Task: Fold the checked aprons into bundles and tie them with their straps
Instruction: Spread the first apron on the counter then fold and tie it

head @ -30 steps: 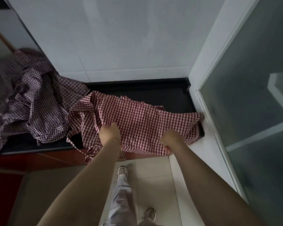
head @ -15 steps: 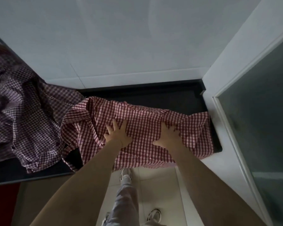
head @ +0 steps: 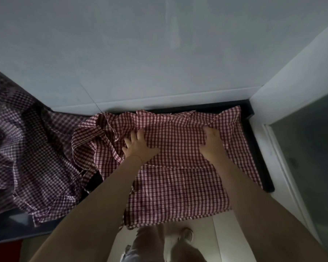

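A red-and-white checked apron [head: 178,167] lies spread across the black counter [head: 263,167], its near edge hanging over the front. My left hand [head: 138,146] lies flat on the cloth left of centre, fingers spread and pointing away from me. My right hand [head: 212,142] presses flat on the cloth to the right, its fingertips at a fold near the far edge. A bunched strap [head: 95,140] trails off the apron's left side.
A heap of darker checked aprons [head: 27,148] covers the counter on the left. A white wall [head: 159,63] stands behind the counter. A white frame with a glass panel [head: 310,157] closes the right side. Below are a pale tiled floor and my feet [head: 185,233].
Both hands went from gripping the apron's near edge to lying flat on it, then slid farther across the counter. The apron now lies flatter and wider.
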